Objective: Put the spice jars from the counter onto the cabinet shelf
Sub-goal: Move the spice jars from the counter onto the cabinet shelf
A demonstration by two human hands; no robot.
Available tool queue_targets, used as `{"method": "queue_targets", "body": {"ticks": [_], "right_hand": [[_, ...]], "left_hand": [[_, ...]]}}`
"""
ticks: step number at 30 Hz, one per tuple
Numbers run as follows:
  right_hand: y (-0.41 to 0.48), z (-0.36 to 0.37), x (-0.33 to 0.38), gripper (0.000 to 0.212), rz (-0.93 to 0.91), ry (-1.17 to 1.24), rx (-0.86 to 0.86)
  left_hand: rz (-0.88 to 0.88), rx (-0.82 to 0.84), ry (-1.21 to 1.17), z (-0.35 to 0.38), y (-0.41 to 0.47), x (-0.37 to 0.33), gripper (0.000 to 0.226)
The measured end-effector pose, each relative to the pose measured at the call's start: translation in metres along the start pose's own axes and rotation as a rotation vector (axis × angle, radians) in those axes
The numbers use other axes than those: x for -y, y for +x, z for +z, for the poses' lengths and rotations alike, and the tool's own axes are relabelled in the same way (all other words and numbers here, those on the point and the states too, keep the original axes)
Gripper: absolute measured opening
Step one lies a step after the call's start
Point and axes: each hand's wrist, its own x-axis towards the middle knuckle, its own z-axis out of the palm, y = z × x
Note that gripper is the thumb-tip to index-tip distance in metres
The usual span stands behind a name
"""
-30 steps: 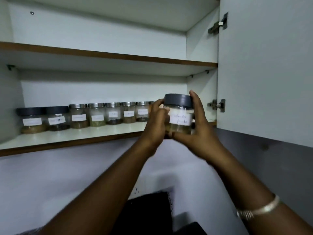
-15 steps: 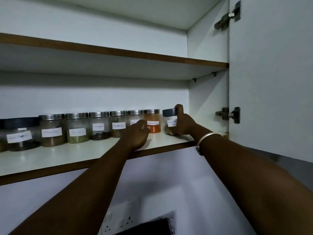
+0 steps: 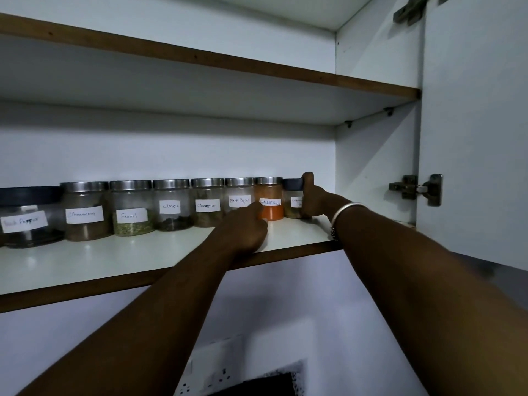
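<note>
A row of labelled spice jars stands at the back of the white cabinet shelf (image 3: 114, 258). At its right end is a dark-lidded jar (image 3: 293, 200) with a coriander label. My right hand (image 3: 314, 200) grips this jar from the right, thumb up along the lid; the jar stands on the shelf beside the orange red-chilli jar (image 3: 270, 201). My left hand (image 3: 245, 227) rests on the shelf with curled fingers, its fingertips at the foot of the red-chilli jar and the black pepper jar (image 3: 239, 195). It holds nothing.
Further left stand cinnamon (image 3: 207, 205), cloves (image 3: 171, 205), fennel (image 3: 131, 208), another cinnamon jar (image 3: 84, 212) and a large dark-lidded pepper jar (image 3: 27, 217). The open cabinet door (image 3: 474, 124) hangs at the right. An upper shelf (image 3: 200, 57) spans above. A wall socket (image 3: 217, 375) sits below.
Both hands carried the dark-lidded jar up and set it at the right end of the row. My left hand let go and dropped onto the shelf; the view moved closer.
</note>
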Motion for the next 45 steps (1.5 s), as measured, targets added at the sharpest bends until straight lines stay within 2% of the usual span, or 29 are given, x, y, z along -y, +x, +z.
{"method": "queue_targets", "body": {"ticks": [7,11,18,25,29,31,34,36,38,42,45], "right_hand": [[-0.002,0.005,-0.002,0.095,-0.005,0.086,0.013],[-0.002,0.005,-0.003,0.098,-0.025,0.111,0.015],[-0.004,0.01,-0.004,0.123,-0.03,0.168,0.013],[-0.008,0.01,-0.004,0.136,-0.016,0.187,-0.008],[-0.01,0.005,-0.005,0.136,0.046,0.168,-0.032],[-0.012,0.002,-0.001,0.134,0.112,0.167,-0.047],[-0.017,-0.001,0.02,0.115,0.197,0.041,-0.144],[-0.02,0.006,0.048,0.09,0.104,-0.061,-0.291],[-0.027,0.016,0.082,0.078,-0.095,-0.089,-0.312],[-0.03,0.031,0.119,0.071,-0.412,-0.238,-0.208],[-0.029,0.033,0.139,0.082,-0.379,-0.231,-0.113]], "left_hand": [[0.016,0.063,0.074,0.003,-0.001,-0.004,0.047],[0.034,0.05,0.069,0.004,0.001,-0.004,0.045],[0.045,0.022,0.032,0.007,0.003,0.0,0.04],[0.057,-0.002,0.017,0.006,0.002,0.001,0.043],[0.054,-0.014,0.006,0.005,0.001,0.0,0.043],[0.06,-0.03,0.0,0.007,0.002,-0.001,0.036],[0.047,-0.06,-0.007,0.006,0.0,-0.002,0.017],[0.033,-0.062,0.032,0.0,-0.005,-0.002,0.022],[0.016,-0.072,0.073,-0.005,-0.011,-0.003,0.028],[-0.023,-0.183,0.048,-0.011,-0.022,-0.011,0.025],[-0.076,-0.247,0.134,-0.035,-0.035,0.001,0.027]]}}
